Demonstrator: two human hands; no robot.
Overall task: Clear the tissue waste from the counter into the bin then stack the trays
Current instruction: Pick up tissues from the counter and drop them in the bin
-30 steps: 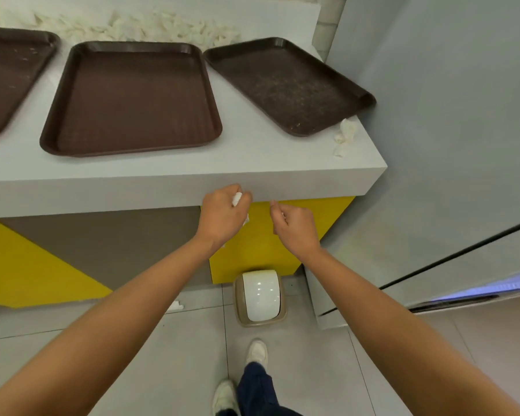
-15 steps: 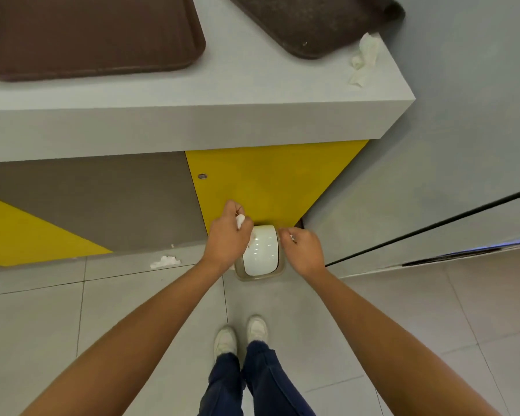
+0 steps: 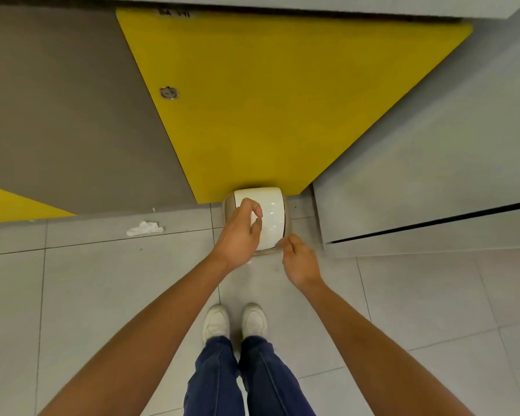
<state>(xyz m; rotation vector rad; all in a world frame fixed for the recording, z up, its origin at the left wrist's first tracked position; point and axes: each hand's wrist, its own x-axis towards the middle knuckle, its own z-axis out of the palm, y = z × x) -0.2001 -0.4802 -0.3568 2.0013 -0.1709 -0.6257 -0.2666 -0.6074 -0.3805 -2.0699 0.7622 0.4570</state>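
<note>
A loose tissue scrap (image 3: 144, 228) lies on the floor tiles well to the left of the bin (image 3: 272, 216), apart from both hands. The left grip (image 3: 239, 232) hangs directly over the left half of the bin's white domed lid (image 3: 273, 205), fingers curled, thumb and forefinger meeting in a pinch on what looks like a small white tissue wad (image 3: 255, 220); against the white lid it is hard to tell apart. The bin stands against the foot of the yellow panel (image 3: 282, 100), its long axis running away from the person. The right grip (image 3: 299, 262) sits at the bin's near right corner, thumb and forefinger tips together; whether they hold anything I cannot tell. The left grip is the nearer to the lid, so the drop most likely turns on tipping that lid straight below it. The top of the counter is out of view.
</note>
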